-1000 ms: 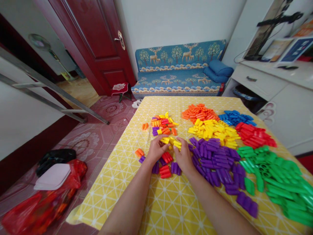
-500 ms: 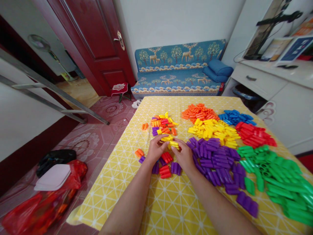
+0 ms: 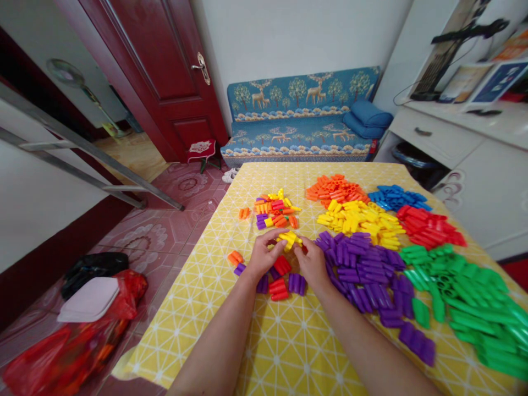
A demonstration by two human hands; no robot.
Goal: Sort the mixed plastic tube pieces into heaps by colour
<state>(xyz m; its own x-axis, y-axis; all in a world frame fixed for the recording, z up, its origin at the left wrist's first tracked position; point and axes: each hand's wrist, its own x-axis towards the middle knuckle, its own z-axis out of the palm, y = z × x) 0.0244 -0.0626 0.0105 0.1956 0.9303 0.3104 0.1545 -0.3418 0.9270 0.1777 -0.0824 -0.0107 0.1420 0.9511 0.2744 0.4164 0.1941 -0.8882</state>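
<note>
Yellow plastic pieces (image 3: 290,240) are held between my two hands over the patterned tablecloth (image 3: 198,324). My left hand (image 3: 266,254) grips them from the left, thumb and fingers closed on them. From the right, my right hand (image 3: 311,259) pinches their other side. Red pieces (image 3: 278,289) and purple pieces (image 3: 297,284) lie just below the hands. Beyond them sits a mixed cluster of orange, yellow, red and purple pieces (image 3: 274,206). A small orange piece (image 3: 235,257) rests left of my left hand.
Piles of purple (image 3: 363,269), yellow (image 3: 358,220), orange (image 3: 336,190), blue (image 3: 398,198), red (image 3: 431,226) and green pieces (image 3: 474,302) cover the table's right side. A blue patterned sofa (image 3: 297,129) stands behind the table. A metal ladder (image 3: 94,154) leans at left.
The yellow pieces, seen as two parts before, now sit together and turned between my fingers. Both hands have shifted slightly.
</note>
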